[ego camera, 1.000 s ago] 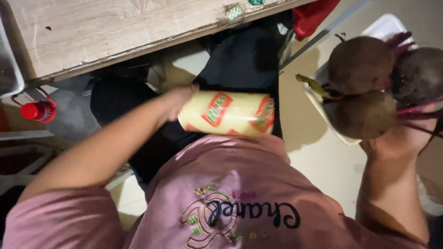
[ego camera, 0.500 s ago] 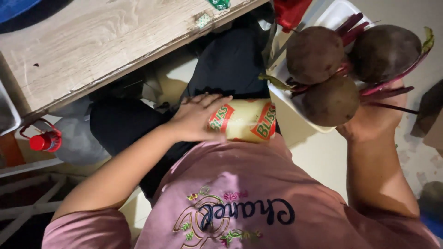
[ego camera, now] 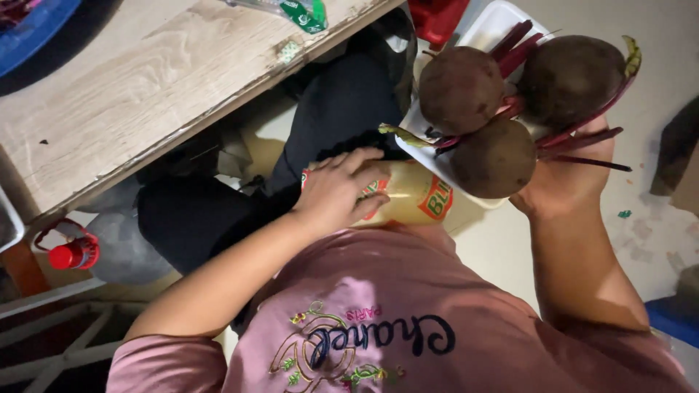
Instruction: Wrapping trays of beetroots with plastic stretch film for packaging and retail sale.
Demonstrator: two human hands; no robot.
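My left hand (ego camera: 341,191) lies over a pale yellow bottle (ego camera: 415,198) with a red and green label, which rests sideways on my lap against my pink shirt; the fingers curl around it. My right hand (ego camera: 564,178) holds up a white foam tray (ego camera: 486,28) from below. Three dark beetroots with red stems sit on the tray: one at the left (ego camera: 461,89), one at the right (ego camera: 571,71), one in front (ego camera: 494,156).
A worn wooden table (ego camera: 145,94) spans the upper left, with a blue rim (ego camera: 36,25) at its corner and a green packet (ego camera: 306,13) near its edge. A red-capped container (ego camera: 73,255) stands on the floor at left. Pale floor lies at right.
The tray of beetroots has shifted left and closer to the bottle. My left hand has slid further over the bottle, covering more of its label.
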